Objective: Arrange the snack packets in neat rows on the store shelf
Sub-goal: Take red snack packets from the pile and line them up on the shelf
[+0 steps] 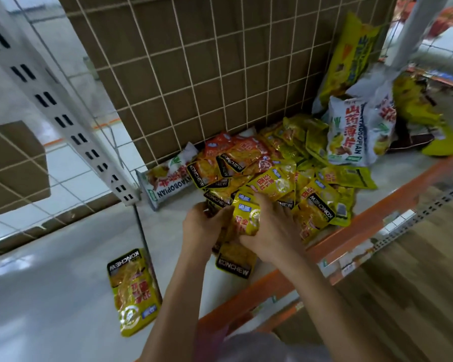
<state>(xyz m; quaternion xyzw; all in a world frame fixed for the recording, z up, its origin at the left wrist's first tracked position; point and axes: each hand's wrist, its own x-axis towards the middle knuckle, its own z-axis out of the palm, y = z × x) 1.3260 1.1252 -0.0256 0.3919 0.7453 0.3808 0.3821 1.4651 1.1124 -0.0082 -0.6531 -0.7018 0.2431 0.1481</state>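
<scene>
A loose heap of yellow and orange Konchew snack packets (pixel 262 173) lies on the white shelf (pixel 183 205) against the wire grid back. My left hand (pixel 203 227) and my right hand (pixel 273 231) both grip a small stack of yellow packets (pixel 246 218) at the heap's near edge, fingers curled round its sides. One yellow packet (pixel 236 259) lies flat just below the hands. A single Konchew packet (pixel 134 291) lies flat alone on the left part of the shelf.
A white Nyaobopian bag (pixel 168 178) lies at the heap's left; larger white (pixel 351 131) and yellow bags (pixel 351 56) stand at the back right. An orange shelf edge (pixel 351 231) with price tags runs along the front. A slotted white upright (pixel 50 100) stands on the left.
</scene>
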